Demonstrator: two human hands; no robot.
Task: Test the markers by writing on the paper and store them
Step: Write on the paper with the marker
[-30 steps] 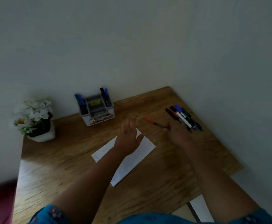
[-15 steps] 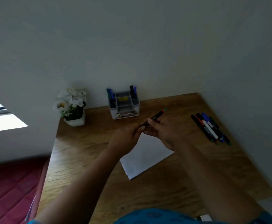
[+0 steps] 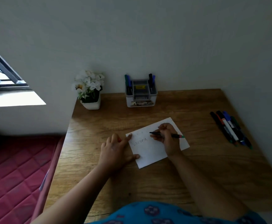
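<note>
Markers [image 3: 230,128] beside paper [image 3: 156,143], well apart.

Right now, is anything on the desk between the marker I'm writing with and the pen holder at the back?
Nothing visible. The black marker in your right hand is over the white paper, and only bare wooden desk lies between it and the white and grey pen holder.

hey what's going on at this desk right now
A person is testing a marker: the right hand grips it, tip on the paper, where some writing shows. The left hand presses the sheet's left edge flat. More markers lie at the right; a few stand in the organizer.
</note>
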